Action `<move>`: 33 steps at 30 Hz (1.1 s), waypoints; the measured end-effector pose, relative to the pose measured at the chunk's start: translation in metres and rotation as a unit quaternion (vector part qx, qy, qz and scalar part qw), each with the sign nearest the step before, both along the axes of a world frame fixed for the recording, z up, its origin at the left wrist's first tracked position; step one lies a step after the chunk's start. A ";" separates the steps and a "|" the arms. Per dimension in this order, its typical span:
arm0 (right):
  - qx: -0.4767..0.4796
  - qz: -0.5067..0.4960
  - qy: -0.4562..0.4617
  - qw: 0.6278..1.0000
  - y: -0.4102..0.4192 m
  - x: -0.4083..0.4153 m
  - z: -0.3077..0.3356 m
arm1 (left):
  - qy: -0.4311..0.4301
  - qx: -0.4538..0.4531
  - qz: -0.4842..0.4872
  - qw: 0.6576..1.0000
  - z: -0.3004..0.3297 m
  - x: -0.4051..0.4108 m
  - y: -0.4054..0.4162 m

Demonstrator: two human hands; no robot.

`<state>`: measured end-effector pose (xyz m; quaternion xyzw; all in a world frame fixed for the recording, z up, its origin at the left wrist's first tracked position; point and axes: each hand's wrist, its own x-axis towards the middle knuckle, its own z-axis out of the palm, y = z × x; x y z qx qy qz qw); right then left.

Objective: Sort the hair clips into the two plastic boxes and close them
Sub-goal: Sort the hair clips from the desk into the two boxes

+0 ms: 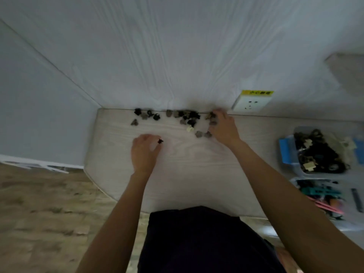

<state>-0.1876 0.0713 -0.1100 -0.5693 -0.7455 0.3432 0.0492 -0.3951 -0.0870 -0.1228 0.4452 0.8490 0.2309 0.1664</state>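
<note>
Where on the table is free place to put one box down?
Bare patch: middle of table, between left hand, right forearm and near edge. Crowded: clips along the wall, and the two boxes at right.

- Table [197,174]: pale wood-grain top, rounded near-left corner, far edge against the wall.
- Loose clips [185,117]: small dark, grey and cream clips scattered along the far edge; a smaller group [146,114] lies to the left.
- Upper box [315,150]: clear, open, blue at its ends, at the right edge, filled with dark and cream clips.
- Lower box [323,198]: clear, just nearer than the first, holding teal, pink and black clips.
- Dark bar [357,200]: right of the lower box; blurred.
</note>
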 end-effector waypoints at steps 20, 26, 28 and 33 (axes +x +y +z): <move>0.028 -0.008 -0.001 1.000 -0.049 -0.047 -0.014 | -0.109 -0.084 -0.132 0.982 -0.007 -0.022 0.080; 0.024 -0.043 0.001 0.999 -0.048 -0.056 -0.015 | -0.054 -0.081 -0.187 0.978 -0.008 -0.006 0.086; 0.033 -0.047 -0.004 0.998 -0.048 -0.058 -0.014 | -0.045 -0.066 -0.193 0.978 -0.010 -0.004 0.085; 0.037 -0.014 -0.063 0.997 -0.050 -0.066 -0.011 | -0.041 -0.055 -0.193 0.979 -0.013 -0.003 0.083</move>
